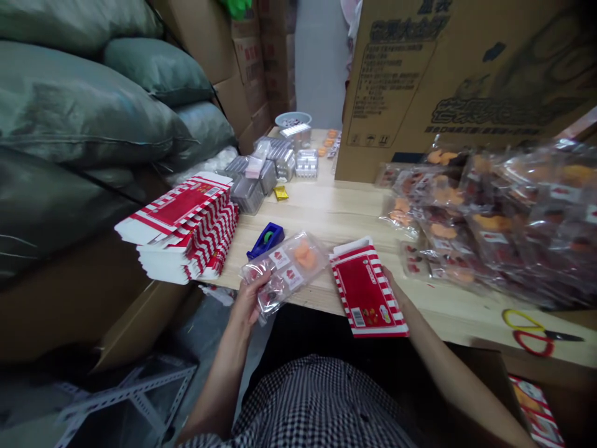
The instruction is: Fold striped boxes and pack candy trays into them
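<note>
Between thumb and fingers, my left hand (253,298) grips a clear plastic blister pack (288,274) with orange pieces and small red-printed white labels inside. My right hand (392,287) is wrapped behind a red-and-white striped carton (366,289), its fingers mostly hidden by it. The carton has a barcode and a flap standing up at its top end. Both things are held apart, over the front edge of the table. Just behind the pack sits a blue tape dispenser (267,240) with a green roll.
A stack of striped cartons (186,230) stands at the left. Clear plastic trays (254,180) and a yellow packet (281,193) lie behind. Filled packs (489,224) are heaped at the right, near scissors (536,333). A large cardboard box (401,87) and stuffed sacks (84,112) flank the wooden table (321,211).
</note>
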Action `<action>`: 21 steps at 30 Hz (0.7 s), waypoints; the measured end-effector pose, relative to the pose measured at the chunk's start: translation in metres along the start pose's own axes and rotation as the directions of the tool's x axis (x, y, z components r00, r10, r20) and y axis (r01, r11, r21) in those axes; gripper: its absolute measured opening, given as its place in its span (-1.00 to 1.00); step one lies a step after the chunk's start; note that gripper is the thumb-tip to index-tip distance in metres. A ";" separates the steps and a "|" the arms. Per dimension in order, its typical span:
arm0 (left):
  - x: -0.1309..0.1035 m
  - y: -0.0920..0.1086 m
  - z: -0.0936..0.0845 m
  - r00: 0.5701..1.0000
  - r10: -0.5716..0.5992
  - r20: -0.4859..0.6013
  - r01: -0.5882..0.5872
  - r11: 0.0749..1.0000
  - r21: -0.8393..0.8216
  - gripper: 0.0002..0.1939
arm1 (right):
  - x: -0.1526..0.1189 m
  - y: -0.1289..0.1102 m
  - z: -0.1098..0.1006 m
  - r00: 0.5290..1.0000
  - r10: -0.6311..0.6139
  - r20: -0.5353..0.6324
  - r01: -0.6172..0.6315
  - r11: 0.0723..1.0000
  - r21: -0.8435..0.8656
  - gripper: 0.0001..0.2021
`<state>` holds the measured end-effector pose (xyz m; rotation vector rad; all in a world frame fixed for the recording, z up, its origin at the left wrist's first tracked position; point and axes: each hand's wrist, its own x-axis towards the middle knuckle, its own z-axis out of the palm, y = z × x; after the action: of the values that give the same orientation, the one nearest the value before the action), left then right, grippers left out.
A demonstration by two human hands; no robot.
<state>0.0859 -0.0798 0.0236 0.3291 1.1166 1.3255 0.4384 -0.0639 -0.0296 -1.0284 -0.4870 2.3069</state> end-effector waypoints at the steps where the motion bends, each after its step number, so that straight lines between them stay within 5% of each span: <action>1: 0.002 -0.004 -0.001 1.000 0.000 -0.007 0.000 1.000 -0.001 -0.63 | 0.004 -0.001 0.001 0.999 0.041 -0.010 -0.040 0.998 0.053 -0.39; 4: 0.009 -0.014 -0.001 1.000 -0.008 -0.023 0.008 1.000 0.008 -0.61 | 0.010 -0.010 0.002 0.995 0.090 -0.044 -0.083 0.988 0.129 -0.48; 8: 0.014 -0.028 0.001 1.000 -0.024 -0.013 0.025 0.999 0.041 -0.56 | 0.018 -0.028 -0.003 0.992 -0.075 -0.100 0.070 0.996 -0.049 -0.68; 11: 0.013 -0.036 0.003 0.999 -0.045 0.005 0.044 0.997 0.067 -0.55 | 0.016 -0.037 -0.009 0.955 -0.239 -0.177 0.202 0.957 -0.207 -0.53; 13: 0.012 -0.041 0.005 0.999 -0.052 0.017 0.050 0.996 0.076 -0.54 | 0.009 -0.036 -0.008 0.834 -0.476 -0.277 0.301 0.815 -0.496 -0.37; 15: 0.009 -0.045 0.006 0.998 -0.059 0.024 0.057 0.996 0.075 -0.56 | 0.001 -0.026 0.002 0.651 -0.714 -0.256 0.248 0.520 -0.818 -0.26; 16: 0.008 -0.047 0.007 0.998 -0.066 0.023 0.064 0.995 0.072 -0.57 | -0.002 -0.017 0.010 0.596 -0.775 -0.210 0.164 0.373 -0.913 -0.19; 18: 0.006 -0.049 0.010 0.996 -0.085 0.019 0.084 0.995 0.062 -0.59 | -0.001 0.005 0.028 0.604 -0.782 -0.153 -0.035 0.167 -0.985 -0.03; 21: 0.003 -0.046 0.013 0.998 -0.054 0.029 0.053 0.997 0.053 -0.57 | 0.011 0.040 0.048 0.656 -0.728 -0.200 -0.261 0.030 -0.965 0.16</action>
<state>0.1233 -0.0850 -0.0059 0.3539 1.1286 1.2422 0.3823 -0.0929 -0.0265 -2.0374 -1.8945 0.6143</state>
